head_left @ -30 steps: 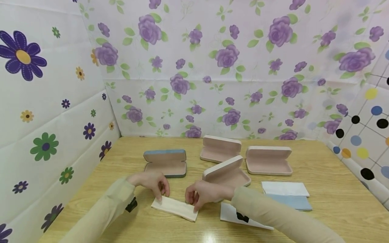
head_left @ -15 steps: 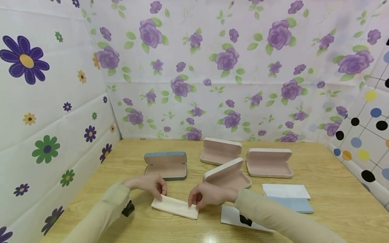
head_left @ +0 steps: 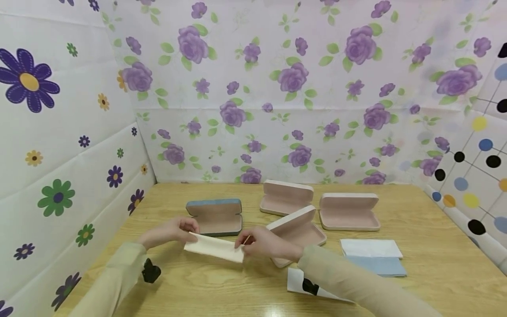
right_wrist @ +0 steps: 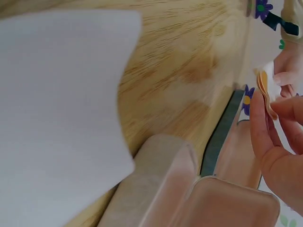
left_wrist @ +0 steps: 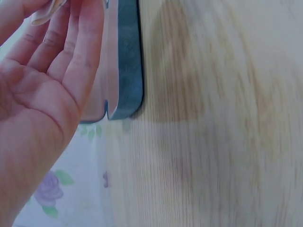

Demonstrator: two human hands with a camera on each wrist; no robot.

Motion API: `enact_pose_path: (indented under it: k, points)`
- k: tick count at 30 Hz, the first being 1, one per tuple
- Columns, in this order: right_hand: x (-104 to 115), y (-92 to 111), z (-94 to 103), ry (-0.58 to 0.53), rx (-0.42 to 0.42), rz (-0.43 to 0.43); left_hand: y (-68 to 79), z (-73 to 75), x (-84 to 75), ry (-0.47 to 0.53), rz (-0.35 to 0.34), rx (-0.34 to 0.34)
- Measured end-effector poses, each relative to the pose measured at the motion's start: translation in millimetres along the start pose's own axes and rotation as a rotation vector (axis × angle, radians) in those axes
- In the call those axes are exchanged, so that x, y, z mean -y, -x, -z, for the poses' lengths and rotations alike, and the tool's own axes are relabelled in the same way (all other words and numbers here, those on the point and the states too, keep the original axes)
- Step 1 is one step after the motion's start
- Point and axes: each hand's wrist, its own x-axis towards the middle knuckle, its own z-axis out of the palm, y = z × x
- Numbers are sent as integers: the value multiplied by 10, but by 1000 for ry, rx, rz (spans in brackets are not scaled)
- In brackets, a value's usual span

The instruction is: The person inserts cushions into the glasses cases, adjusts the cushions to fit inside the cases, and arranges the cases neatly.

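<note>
cloth (head_left: 215, 248), cream and folded, is held above the desk (head_left: 222, 290), left hand (head_left: 170, 233) pinching one end, right hand (head_left: 264, 243) the other, near the open blue case (head_left: 218, 220).

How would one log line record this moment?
left fingers pinch folded cream cloth strip | right fingers pinch opposite end | strip held above pale wooden table | blue rectangular case: open

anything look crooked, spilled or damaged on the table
Yes: the nearest open white glasses case sits askew, turned diagonally, while the blue glasses case and the rightmost white glasses case face nearly straight forward. The front white cloth also lies slanted, partly hidden by the right sleeve. I see no spill or damage.
</note>
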Motion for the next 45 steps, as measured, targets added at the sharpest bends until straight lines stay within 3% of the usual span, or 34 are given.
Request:
enact_pose_path:
  k: [3, 8, 11, 17, 21, 25, 28, 34, 39, 45]
  points:
    - [62, -51, -11, -60, -49, -22, 62, 50, -14, 30, 21, -34]
    - [123, -175, -7, -186, -135, -71, 102, 124, -36, 111, -22, -109]
    - [142, -264, 4, -240, -213, -103, 117, 146, -50, 111, -37, -177]
    - [192, -446, -15, -237, -398, -160, 169, 160, -15, 59, 15, -292]
    - [203, -551, -72, -230, -505, -199, 170, 159, 47, 152, 30, -367]
    - [174, -636, -126, -246, -612, -218, 116, 141, 89, 261, -34, -413]
    - [150, -680, -159, -259, -671, -228, 78, 124, 109, 285, -79, -438]
    - [74, -734, -226, -291, -717, -264, 27, 94, 150, 209, -46, -504]
    - [-43, -764, -272, -242, -776, -327, -43, 59, 163, 91, -23, -565]
    - [-116, -804, -303, -230, -825, -329, -97, 43, 162, 79, -32, -612]
